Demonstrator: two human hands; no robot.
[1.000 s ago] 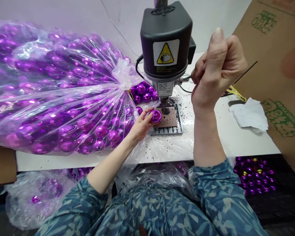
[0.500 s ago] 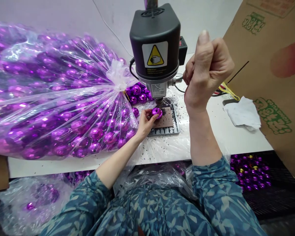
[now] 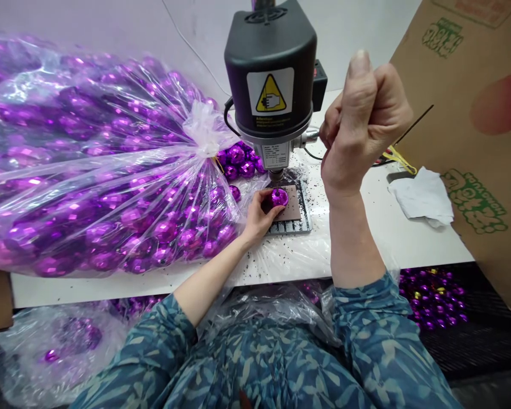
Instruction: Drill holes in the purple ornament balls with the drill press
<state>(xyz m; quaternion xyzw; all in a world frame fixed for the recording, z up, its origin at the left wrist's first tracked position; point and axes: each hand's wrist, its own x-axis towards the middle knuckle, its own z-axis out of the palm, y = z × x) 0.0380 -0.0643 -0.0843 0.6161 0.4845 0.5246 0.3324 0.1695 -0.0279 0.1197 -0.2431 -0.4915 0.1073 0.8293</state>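
My left hand point(image 3: 259, 216) pinches a small purple faceted ball point(image 3: 279, 197) and holds it on the brown pad of the ribbed metal plate point(image 3: 296, 225), directly under the drill tip of the black bench press point(image 3: 271, 85). My right hand point(image 3: 361, 122) is raised at the machine's right side, closed in a fist around its metal lever point(image 3: 310, 135). A large clear plastic bag point(image 3: 89, 165) stuffed with purple balls lies on the white table at the left, its knotted neck beside my left hand.
A printed cardboard box point(image 3: 472, 113) leans in at the right, with a crumpled white cloth point(image 3: 421, 196) and a yellow tie beside it. Dark shavings litter the table point(image 3: 409, 238). More purple balls point(image 3: 434, 298) lie below the table edge at the right, and a bagged few at lower left.
My left hand has slid the purple ball rightward onto the pad, under the drill tip. My right fist has stayed on the lever. The view has shifted slightly.
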